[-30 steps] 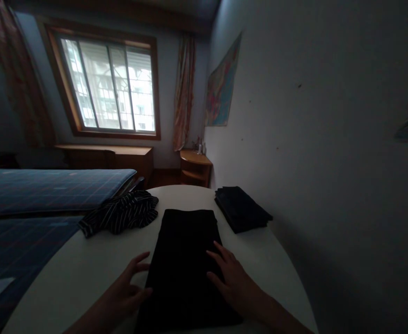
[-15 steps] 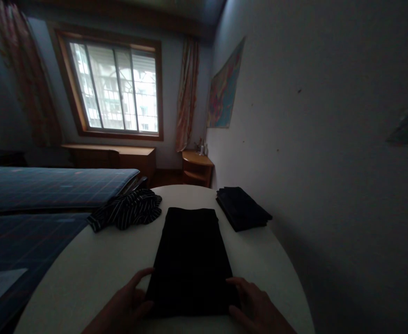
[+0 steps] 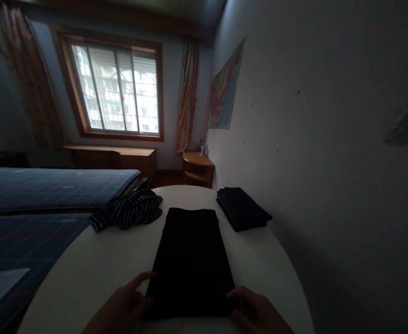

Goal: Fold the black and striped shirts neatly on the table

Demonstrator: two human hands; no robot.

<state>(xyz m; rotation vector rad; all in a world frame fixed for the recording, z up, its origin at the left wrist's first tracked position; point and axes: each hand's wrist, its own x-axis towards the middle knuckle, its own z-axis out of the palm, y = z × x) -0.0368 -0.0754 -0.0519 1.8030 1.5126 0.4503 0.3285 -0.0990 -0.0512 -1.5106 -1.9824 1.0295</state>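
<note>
A folded black garment (image 3: 191, 260) lies flat on the round white table (image 3: 95, 273), its long sides running away from me. At its near left edge is my left hand (image 3: 123, 299), index finger stretched onto the cloth and thumb apart by the corner. My right hand (image 3: 254, 306) touches the near right edge, its index finger and thumb spaced apart on the fabric. Too dark to make out are the garment's details and the undersides of my fingers.
A crumpled striped black cloth (image 3: 129, 209) lies at the table's far left edge. Dark folded clothes (image 3: 242, 208) are stacked at the far right, near the wall (image 3: 311, 185). Left of the table stands a bed with a blue checked mattress (image 3: 50, 185).
My right hand has slid slightly nearer to me along the garment's edge. My left index finger has shifted a little, while the garment stays almost in place.
</note>
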